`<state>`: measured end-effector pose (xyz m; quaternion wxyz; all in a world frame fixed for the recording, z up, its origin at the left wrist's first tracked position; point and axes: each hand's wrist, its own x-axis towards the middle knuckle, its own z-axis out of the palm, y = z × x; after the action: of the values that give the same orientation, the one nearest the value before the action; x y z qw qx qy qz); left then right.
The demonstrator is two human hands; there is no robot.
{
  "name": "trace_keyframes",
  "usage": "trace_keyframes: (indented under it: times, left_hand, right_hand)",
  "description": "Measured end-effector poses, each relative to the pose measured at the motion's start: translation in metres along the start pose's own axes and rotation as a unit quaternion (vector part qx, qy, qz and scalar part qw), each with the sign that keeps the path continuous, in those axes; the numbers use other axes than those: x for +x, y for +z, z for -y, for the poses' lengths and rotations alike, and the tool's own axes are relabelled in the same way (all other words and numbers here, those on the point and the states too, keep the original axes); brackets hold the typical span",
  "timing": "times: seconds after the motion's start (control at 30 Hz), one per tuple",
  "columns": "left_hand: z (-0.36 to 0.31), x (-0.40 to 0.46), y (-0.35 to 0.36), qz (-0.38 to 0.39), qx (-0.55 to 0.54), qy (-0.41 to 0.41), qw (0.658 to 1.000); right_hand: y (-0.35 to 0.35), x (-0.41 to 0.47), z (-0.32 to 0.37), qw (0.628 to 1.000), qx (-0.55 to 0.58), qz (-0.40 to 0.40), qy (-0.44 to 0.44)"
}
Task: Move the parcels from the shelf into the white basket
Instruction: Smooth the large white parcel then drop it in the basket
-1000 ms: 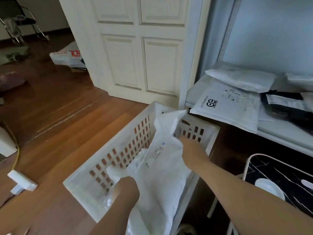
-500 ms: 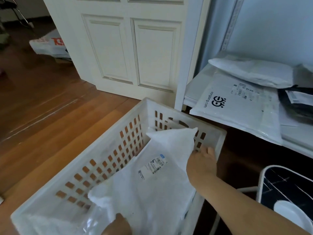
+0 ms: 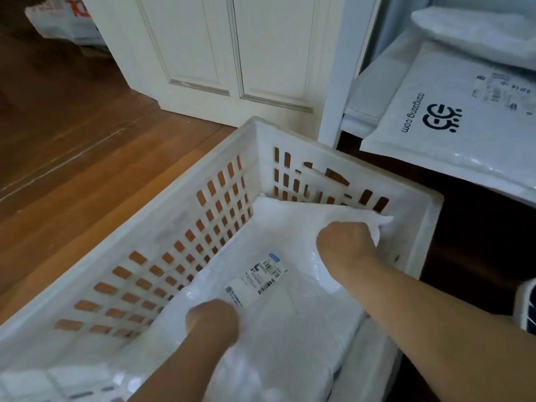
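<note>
Hands grip a white parcel [image 3: 278,300] lying inside the white basket [image 3: 185,192]: left hand [image 3: 213,319] clutches its near edge, right hand [image 3: 345,245] its far corner at two o'clock. More parcels [image 3: 452,111] lie on the shelf [image 3: 359,114] beyond.

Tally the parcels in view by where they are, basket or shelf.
In the white basket: 1, the labelled white parcel, under left hand and right hand.
On the shelf: 2, the logo mailer and the padded white one.
Total: 3
</note>
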<state>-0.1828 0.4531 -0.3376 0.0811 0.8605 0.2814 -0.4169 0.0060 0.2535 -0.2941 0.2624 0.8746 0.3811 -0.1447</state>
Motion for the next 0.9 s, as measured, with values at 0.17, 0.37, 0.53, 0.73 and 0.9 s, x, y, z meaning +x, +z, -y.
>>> trace_keyframes:
  times: [0.17, 0.37, 0.53, 0.73, 0.9]
  left_hand:
    - [-0.137, 0.012, 0.031, -0.167, -0.201, 0.212, 0.942]
    - [-0.17, 0.039, 0.108, -0.201, -0.021, 0.199, 0.959]
    - [-0.175, 0.061, 0.111, -0.208, -0.023, 0.185, 0.96]
    - [-0.174, 0.052, 0.098, -0.236, -0.012, 0.213, 0.948]
    - [-0.118, 0.031, 0.105, -0.293, -0.021, 0.221, 0.93]
  right_hand:
    - [0.012, 0.007, -0.002, 0.987, 0.064, 0.142, -0.035]
    - [0.015, 0.012, -0.001, 0.952, -0.008, 0.29, -0.103]
    - [0.018, 0.012, 0.002, 0.954, -0.026, 0.279, -0.107]
    - [0.025, 0.018, -0.005, 0.971, 0.014, 0.23, -0.061]
    - [0.016, 0.024, -0.017, 0.978, -0.007, 0.196, -0.073]
